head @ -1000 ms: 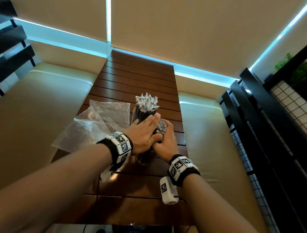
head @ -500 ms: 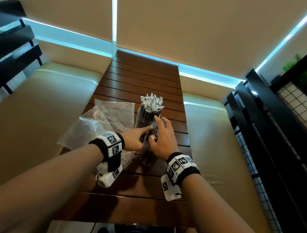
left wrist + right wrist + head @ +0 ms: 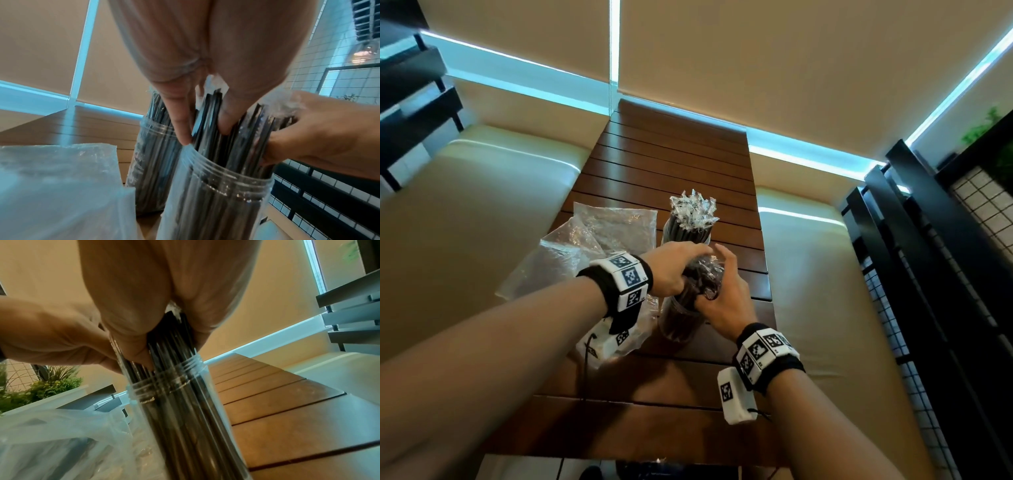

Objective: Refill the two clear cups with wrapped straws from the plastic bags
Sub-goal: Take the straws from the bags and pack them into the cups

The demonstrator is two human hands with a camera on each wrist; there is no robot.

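Beige blinds and a glowing window strip are framing a slatted wooden bench (image 3: 674,164) that is running up the middle of the head view. At its centre, both hands are working on the near cup (image 3: 216,194), a clear threaded container packed with dark wrapped straws (image 3: 207,116). The left hand (image 3: 671,270) is reaching down over the bundle, its grip pinching a few straws between finger and thumb just above the rim. The right hand (image 3: 722,291) is curling around the bundle from the right side of the frame, its grip closing on the straws and crinkled wrapper tops.

Just behind, towards the upper centre, the far cup (image 3: 685,236) is standing upright, already full, its white wrapper ends fanning out above it. To the left of both cups, two plastic bags (image 3: 585,246) are lying slack and crumpled on the bench.

The straws are probably light and thin, stiff enough to stand but slippery in their film sleeves, so they are likely to slide against each other and splay. Taking hold of the bundle just above the rim, as a bunch, should be steadiest; the light cup could tip if pushed sideways.
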